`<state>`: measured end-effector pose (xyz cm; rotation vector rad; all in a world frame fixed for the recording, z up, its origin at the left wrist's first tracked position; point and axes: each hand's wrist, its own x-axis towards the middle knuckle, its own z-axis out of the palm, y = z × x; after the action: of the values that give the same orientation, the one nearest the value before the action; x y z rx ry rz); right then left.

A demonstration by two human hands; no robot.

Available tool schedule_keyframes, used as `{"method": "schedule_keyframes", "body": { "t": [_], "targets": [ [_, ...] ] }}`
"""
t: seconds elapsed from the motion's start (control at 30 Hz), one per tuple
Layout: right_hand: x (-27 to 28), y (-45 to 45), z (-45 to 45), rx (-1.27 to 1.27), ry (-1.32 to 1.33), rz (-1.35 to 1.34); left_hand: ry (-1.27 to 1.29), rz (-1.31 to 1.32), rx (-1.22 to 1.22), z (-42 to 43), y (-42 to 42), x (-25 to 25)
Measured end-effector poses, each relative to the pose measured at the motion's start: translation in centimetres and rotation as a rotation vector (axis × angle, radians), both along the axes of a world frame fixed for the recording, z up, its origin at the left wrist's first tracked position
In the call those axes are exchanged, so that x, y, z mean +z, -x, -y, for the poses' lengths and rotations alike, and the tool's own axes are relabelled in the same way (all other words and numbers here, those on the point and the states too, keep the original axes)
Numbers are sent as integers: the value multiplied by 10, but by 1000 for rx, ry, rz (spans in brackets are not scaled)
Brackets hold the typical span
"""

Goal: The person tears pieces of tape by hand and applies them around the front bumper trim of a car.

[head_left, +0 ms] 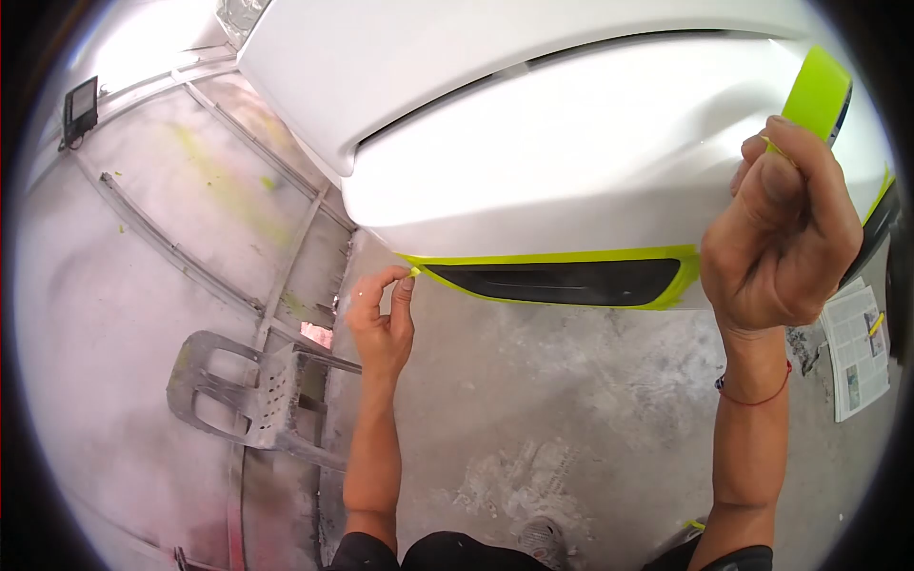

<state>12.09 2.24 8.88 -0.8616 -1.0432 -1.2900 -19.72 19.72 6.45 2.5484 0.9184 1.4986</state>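
Note:
My left hand [383, 319] is closed in a pinch on a small yellow-green end of masking tape [415, 272], at the left tip of a black bumper grille [562, 282]. Yellow-green tape [562, 255] runs along the grille's border, wider at its right end. Higher up on the right, my right hand [785, 224] is closed, with thumb and fingertips together. What looks like a roll of yellow-green masking tape [817, 90] rises behind its fingers, partly hidden by them. Both hands are in front of a white car bumper [571, 162].
A dusty plastic chair [276, 400] stands at the left by the stained wall [190, 238]. A work lamp [81, 111] is mounted at upper left. Newspaper [857, 352] lies at the right. The concrete floor [571, 381] has white smears, and a shoe [543, 542] shows below.

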Motion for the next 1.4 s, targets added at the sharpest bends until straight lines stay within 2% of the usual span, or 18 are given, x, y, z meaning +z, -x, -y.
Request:
{"method": "schedule_keyframes", "body": {
  "t": [0.03,0.13,0.3,0.37,0.57,1.1,1.4],
  "targets": [
    [0,0,1,0,6,-8,-137,-137,35,-1,1,2],
    [1,-2,-2,-10,-29,14,-207,-156,-33,-10,-2,7],
    [6,-5,-9,-12,-166,93,-90,-88,-104,-18,-1,4],
    [3,-2,-1,87,-43,-31,-87,-87,-119,-21,0,4],
    [8,3,14,73,117,-60,-95,-144,-139,-21,0,8],
    [10,4,16,74,138,-67,-146,-112,-135,-31,4,7],
    [8,-5,16,53,136,26,-127,-161,-108,-24,2,11]
  ]
}}
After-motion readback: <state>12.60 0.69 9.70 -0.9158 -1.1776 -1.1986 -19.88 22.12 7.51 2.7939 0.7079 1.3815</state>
